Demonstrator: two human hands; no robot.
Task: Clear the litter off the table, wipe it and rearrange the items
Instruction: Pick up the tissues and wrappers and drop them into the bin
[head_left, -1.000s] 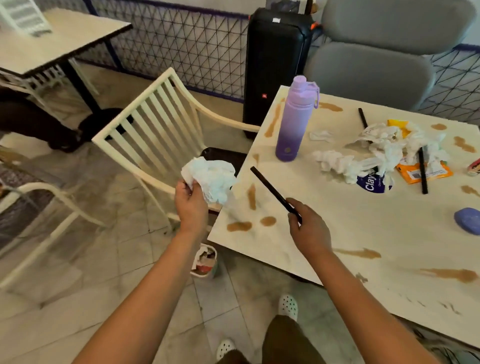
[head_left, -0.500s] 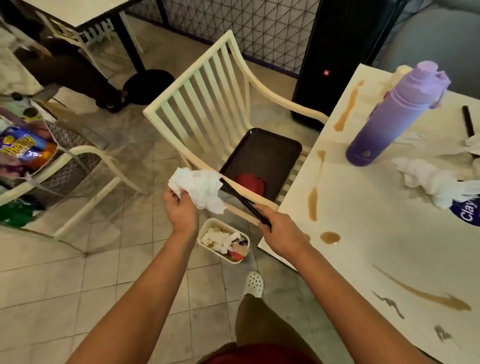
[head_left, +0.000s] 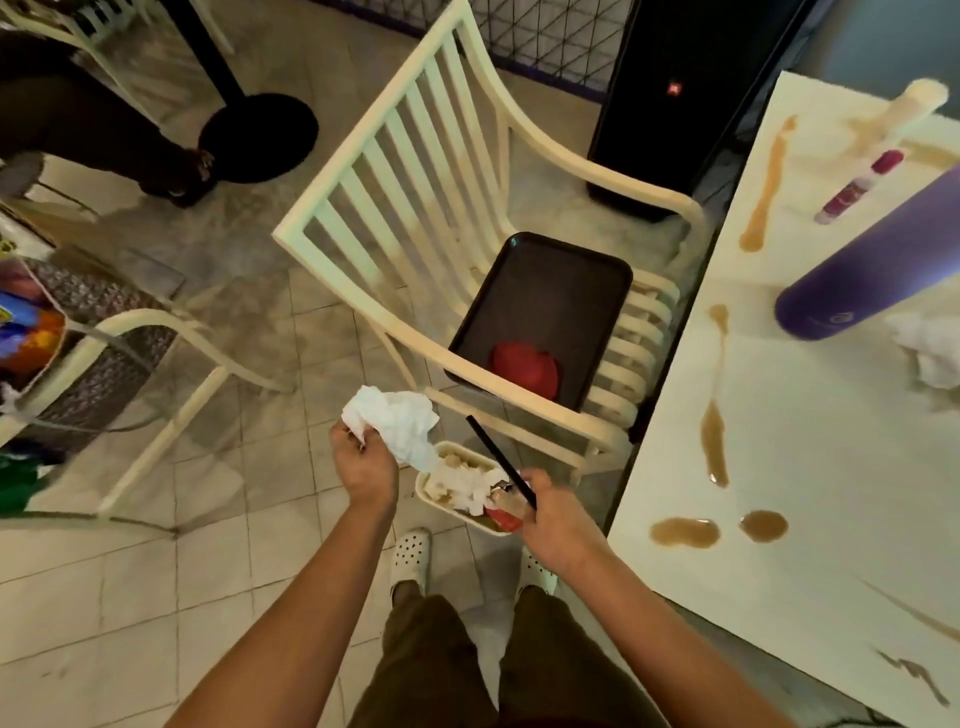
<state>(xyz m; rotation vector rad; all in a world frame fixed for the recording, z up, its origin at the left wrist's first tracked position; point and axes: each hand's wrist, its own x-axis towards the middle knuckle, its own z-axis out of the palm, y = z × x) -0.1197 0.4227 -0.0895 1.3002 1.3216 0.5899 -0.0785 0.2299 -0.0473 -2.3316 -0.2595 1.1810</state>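
My left hand (head_left: 363, 467) grips a crumpled white tissue (head_left: 395, 421) just left of a small cream bin (head_left: 431, 491) on the floor. The bin holds tissues and a red wrapper. My right hand (head_left: 553, 519) holds a black straw (head_left: 493, 452) at its lower end, over the bin's right side, with the straw slanting up to the left. The white table (head_left: 810, 467) on the right carries several brown spill stains (head_left: 714, 441), a purple bottle (head_left: 872, 260) and more crumpled tissue (head_left: 930, 353).
A cream slatted chair (head_left: 415, 171) stands beside the table with a black tray (head_left: 550, 301) and a red item (head_left: 524, 366) on its seat. A black speaker (head_left: 670, 104) stands behind it. A second chair (head_left: 156, 364) and another person's foot (head_left: 176, 176) are at the left.
My view has tipped further down toward the floor. Both hands have come lower and closer to the bin, still holding the tissue and the straw.
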